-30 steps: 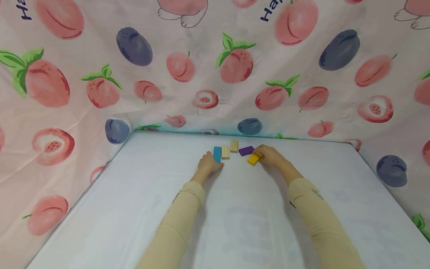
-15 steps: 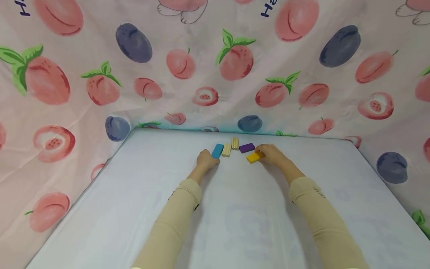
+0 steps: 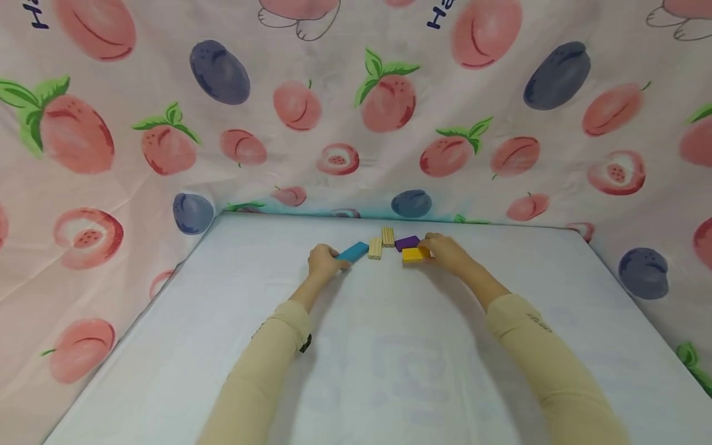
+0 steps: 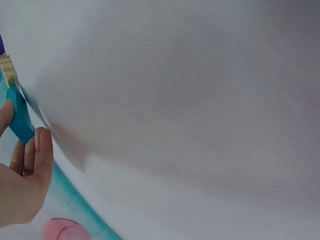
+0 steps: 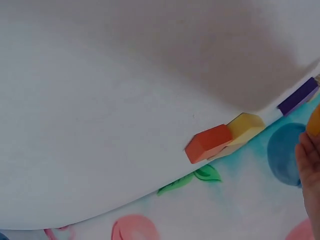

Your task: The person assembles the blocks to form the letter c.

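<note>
- Hanging behind and beside the work, a pale pink fabric backdrop [image 3: 334, 74] printed with peaches and dark plums borders a white-covered table [image 3: 222, 309].
- Two beige sleeves [image 3: 253, 371] reach forward across it.
- The left hand [image 3: 324, 262] pinches a blue rectangular block [image 3: 351, 252], its far end just beside a striped natural-wood block [image 3: 375, 248]; whether it clears the table is hard to tell.
- The right hand [image 3: 447, 252] grips one end of a yellow rectangular block [image 3: 413, 255], in front of a purple rectangular block [image 3: 408, 243].
- A second natural-wood block [image 3: 387, 237] lies between the first and the purple one.
- Near the table's edge, the right wrist view shows an orange-red block [image 5: 209, 142] against a pale yellow block [image 5: 245, 129].
- Handling looks partway along: wood, purple, orange-red and pale yellow blocks lie unheld; blue and yellow are yet to be released.
</note>
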`<state>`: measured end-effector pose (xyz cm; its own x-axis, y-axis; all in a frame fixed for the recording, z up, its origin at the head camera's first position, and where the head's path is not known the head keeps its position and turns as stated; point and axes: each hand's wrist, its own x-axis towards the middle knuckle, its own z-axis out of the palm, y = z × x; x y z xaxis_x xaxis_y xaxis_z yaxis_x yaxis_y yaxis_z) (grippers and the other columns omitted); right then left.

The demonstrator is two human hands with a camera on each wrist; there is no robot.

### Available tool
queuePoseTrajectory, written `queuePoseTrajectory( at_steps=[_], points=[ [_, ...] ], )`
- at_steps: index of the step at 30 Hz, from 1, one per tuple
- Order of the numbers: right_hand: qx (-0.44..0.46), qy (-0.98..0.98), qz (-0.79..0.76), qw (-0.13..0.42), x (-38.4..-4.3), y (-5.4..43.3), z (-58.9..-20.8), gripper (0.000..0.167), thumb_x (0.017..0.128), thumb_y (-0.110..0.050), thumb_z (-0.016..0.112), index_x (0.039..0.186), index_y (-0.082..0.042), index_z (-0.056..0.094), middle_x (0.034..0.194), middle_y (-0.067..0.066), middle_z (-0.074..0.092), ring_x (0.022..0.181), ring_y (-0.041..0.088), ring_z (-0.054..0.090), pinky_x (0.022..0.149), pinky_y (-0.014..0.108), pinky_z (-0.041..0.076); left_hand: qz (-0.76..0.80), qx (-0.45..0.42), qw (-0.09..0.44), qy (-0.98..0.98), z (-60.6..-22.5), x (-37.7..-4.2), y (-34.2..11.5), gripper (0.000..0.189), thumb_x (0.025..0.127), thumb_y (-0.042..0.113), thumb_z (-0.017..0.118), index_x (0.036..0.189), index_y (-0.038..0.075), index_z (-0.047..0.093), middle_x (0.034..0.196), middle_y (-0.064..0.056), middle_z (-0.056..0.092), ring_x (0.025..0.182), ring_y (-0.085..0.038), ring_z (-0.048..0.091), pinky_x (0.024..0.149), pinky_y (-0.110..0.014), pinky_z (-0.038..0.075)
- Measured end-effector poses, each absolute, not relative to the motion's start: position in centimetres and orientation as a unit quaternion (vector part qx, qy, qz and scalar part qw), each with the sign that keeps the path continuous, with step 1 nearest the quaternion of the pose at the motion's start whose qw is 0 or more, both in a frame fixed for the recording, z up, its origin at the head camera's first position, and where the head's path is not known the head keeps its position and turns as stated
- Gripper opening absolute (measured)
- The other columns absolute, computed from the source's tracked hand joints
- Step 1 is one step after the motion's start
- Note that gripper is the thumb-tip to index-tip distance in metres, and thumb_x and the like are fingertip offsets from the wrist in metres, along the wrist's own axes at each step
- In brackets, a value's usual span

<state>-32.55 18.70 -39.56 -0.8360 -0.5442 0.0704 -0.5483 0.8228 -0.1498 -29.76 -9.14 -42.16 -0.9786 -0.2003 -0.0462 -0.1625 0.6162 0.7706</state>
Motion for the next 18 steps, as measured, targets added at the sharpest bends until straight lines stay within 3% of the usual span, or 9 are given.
queuePoseTrajectory(
  at_steps=[8, 13, 18],
  points=[
    [0.249, -0.956, 0.13, 0.084, -31.0, 18.1, -39.7, 0.031, 0.079, -0.015, 0.076, 0.101, 0.005, 0.067, 0.089, 0.015, 0.066, 0.08, 0.027, 0.059, 0.082, 0.042, 0.052, -0.414, 0.057, 0.031, -0.908, -41.4, -27.9, -10.6, 0.04, 0.073, 0.019, 0.081, 0.101, -0.006, 0.069, 0.098, -0.019, 0.07, 0.09, -0.028, 0.066, 0.082, -0.039, 0.055],
    [0.227, -0.953, 0.171, 0.102, -29.3, 17.8, -39.5, 0.032, 0.078, -0.018, 0.077, 0.099, 0.005, 0.068, 0.087, 0.016, 0.068, 0.086, 0.032, 0.057, 0.082, 0.047, 0.047, -0.411, 0.026, 0.052, -0.91, -40.9, -26.3, -11.1, 0.035, 0.072, 0.018, 0.082, 0.095, -0.005, 0.07, 0.088, -0.017, 0.07, 0.078, -0.022, 0.064, 0.071, -0.032, 0.055],
    [0.22, -0.949, 0.206, 0.094, -27.4, 17.5, -39.1, 0.031, 0.08, -0.018, 0.076, 0.101, 0.004, 0.068, 0.092, 0.016, 0.069, 0.09, 0.032, 0.056, 0.08, 0.041, 0.05, -0.417, 0.002, 0.067, -0.906, -40.6, -24.5, -11.7, 0.033, 0.07, 0.016, 0.083, 0.092, -0.005, 0.07, 0.084, -0.016, 0.069, 0.075, -0.022, 0.063, 0.069, -0.032, 0.055]
  ],
)
